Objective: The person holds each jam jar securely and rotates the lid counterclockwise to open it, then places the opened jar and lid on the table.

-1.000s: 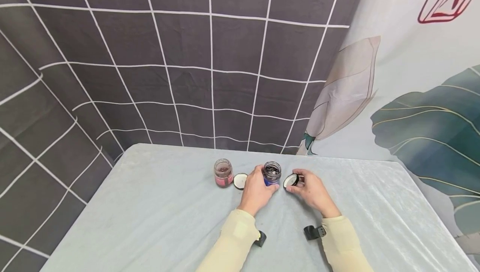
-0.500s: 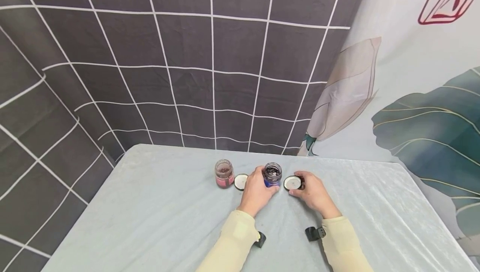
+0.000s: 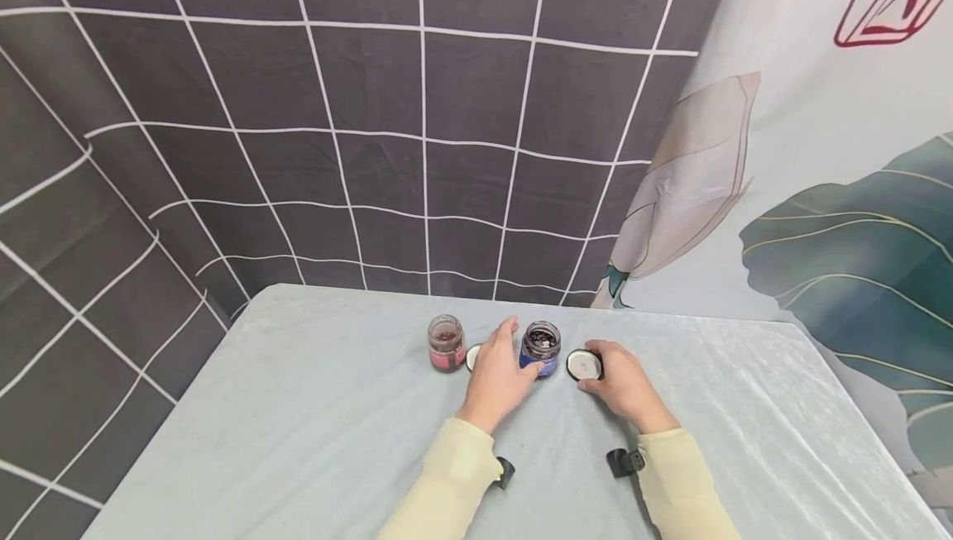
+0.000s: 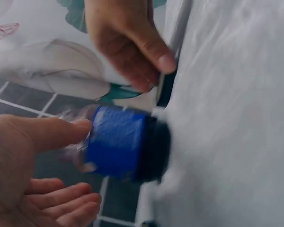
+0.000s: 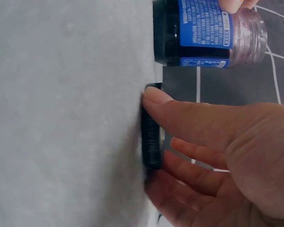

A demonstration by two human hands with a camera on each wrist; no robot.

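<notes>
A blue-labelled glass jar (image 3: 547, 346) with dark contents stands uncapped on the table. Beside it is my left hand (image 3: 497, 376), fingers spread apart from the glass, the thumb tip overlapping the label in the left wrist view. At the jar's right, my right hand (image 3: 624, 383) holds a black jar lid (image 5: 152, 130) by its edge, between thumb and fingers. This lid lies white inside up, at the tablecloth. To the left stands an open glass jar with a pink label (image 3: 447, 346); a second lid (image 3: 472, 356), white inside up, is partly hidden behind my left hand.
A pale blue cloth covers the table (image 3: 313, 424), whose back edge meets a dark gridded curtain (image 3: 372, 151). A leaf-patterned curtain (image 3: 819, 234) hangs at the right. Both wrists carry small black camera mounts (image 3: 624, 463).
My left hand has let go of the blue-labelled jar and shifted left, its fingers straightening. In my right hand the lid has gone from tilted to flat on the table.
</notes>
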